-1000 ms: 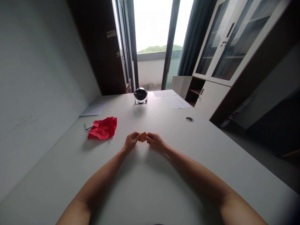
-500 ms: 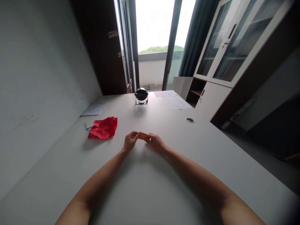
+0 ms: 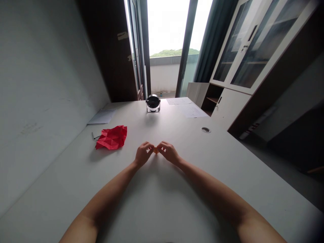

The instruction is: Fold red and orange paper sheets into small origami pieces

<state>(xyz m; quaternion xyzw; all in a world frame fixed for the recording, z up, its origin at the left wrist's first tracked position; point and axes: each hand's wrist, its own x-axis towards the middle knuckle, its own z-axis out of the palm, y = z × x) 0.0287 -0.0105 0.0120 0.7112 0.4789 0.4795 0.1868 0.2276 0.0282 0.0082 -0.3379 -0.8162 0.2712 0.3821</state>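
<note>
A small orange folded paper (image 3: 156, 151) sits between my two hands on the white table (image 3: 162, 202), mostly hidden by my fingers. My left hand (image 3: 143, 154) pinches its left side with curled fingers. My right hand (image 3: 167, 152) pinches its right side, fingertips almost touching those of the left. Both hands rest low on the table top, near its middle.
A creased red folded paper sheet (image 3: 112, 137) lies to the left, a thin dark cord beside it. A small black and silver fan (image 3: 153, 103) stands at the far end, with white sheets (image 3: 187, 108) near it. A round cable hole (image 3: 205, 129) is at the right. A wall runs along the left.
My hands have closed in on each other and dropped to the table. The orange paper, which showed as a wider strip between them, is now almost covered by my fingers.
</note>
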